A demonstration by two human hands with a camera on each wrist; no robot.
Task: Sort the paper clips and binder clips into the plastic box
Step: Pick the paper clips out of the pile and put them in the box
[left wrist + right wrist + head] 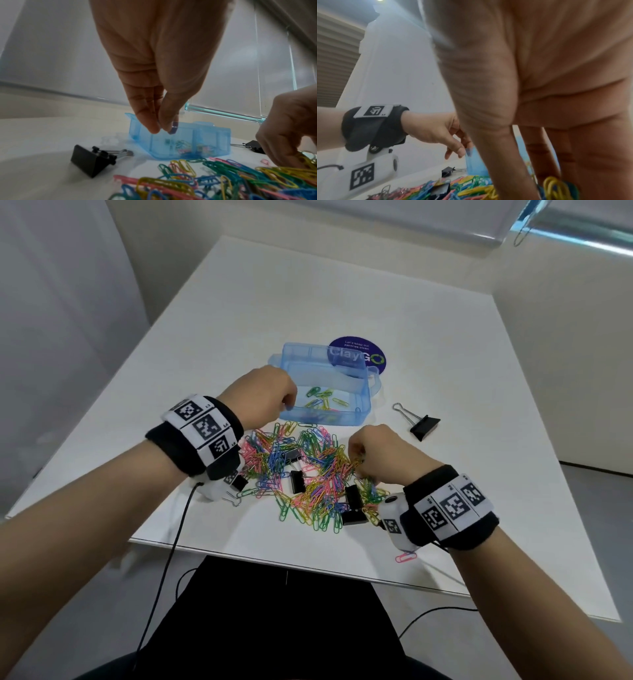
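A few paper clips (323, 400) are already held in the plastic box (363, 409); most of the pile (308, 474) and the binder clips (297, 481) remain on the surface (342, 302). One clip (174, 127) is pinched over the box by the left hand (263, 395); pile clips are gripped by the right hand (380, 453).

I count six black binder clips (424, 426) on the table (308, 302), one blue plastic box (325, 405), one round purple sticker (359, 350), and too many coloured paper clips (308, 470) to number.

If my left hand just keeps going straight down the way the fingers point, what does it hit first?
Probably the blue plastic box: the left hand points its fingers down over the box's near left rim, pinching a paper clip. Depth is uncertain, so the rim or the inside.
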